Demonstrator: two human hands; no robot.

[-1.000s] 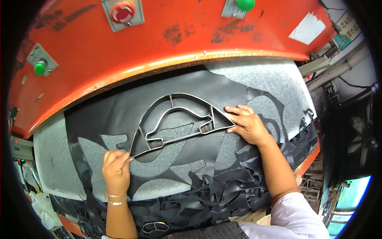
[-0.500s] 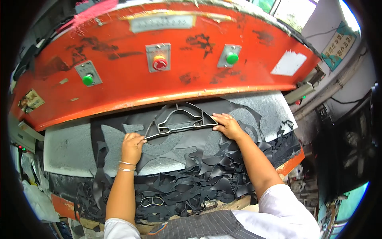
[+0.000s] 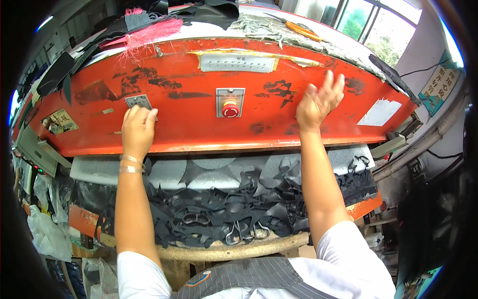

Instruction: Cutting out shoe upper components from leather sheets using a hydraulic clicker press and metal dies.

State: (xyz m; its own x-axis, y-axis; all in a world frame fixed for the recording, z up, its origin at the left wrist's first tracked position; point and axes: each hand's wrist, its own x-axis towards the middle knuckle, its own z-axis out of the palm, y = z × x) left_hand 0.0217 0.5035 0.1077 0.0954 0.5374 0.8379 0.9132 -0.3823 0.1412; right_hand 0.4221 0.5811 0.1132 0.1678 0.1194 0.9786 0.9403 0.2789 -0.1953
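My left hand (image 3: 138, 132), with bracelets at its wrist, rests against the left button plate (image 3: 141, 101) on a red machine front (image 3: 194, 127). Its fingers are curled in, and the green button seen there earlier is hidden behind it. To the right, my right hand (image 3: 320, 103) is raised over the spot of the other green button, also hidden. Its fingers are spread, somewhat blurred, and hold nothing. Between the hands sits a red stop button (image 3: 230, 109). Below the red front, black sheet material (image 3: 239, 164) with cut-out openings lies on a pale bed (image 3: 99, 169). The metal cutting die is out of sight.
Tangled black offcuts (image 3: 224, 204) heap along the bed's near edge, with metal-rimmed shapes (image 3: 196, 218) among them. On top of the machine lie orange-handled scissors (image 3: 302, 31), pink fibres (image 3: 149, 37) and black scraps (image 3: 214, 14). Plastic bags (image 3: 47, 231) hang at the left.
Both hands have left the cutting die and moved up to the red front's button spots. The view has shifted, and the red front now hides the die and more of the bed.
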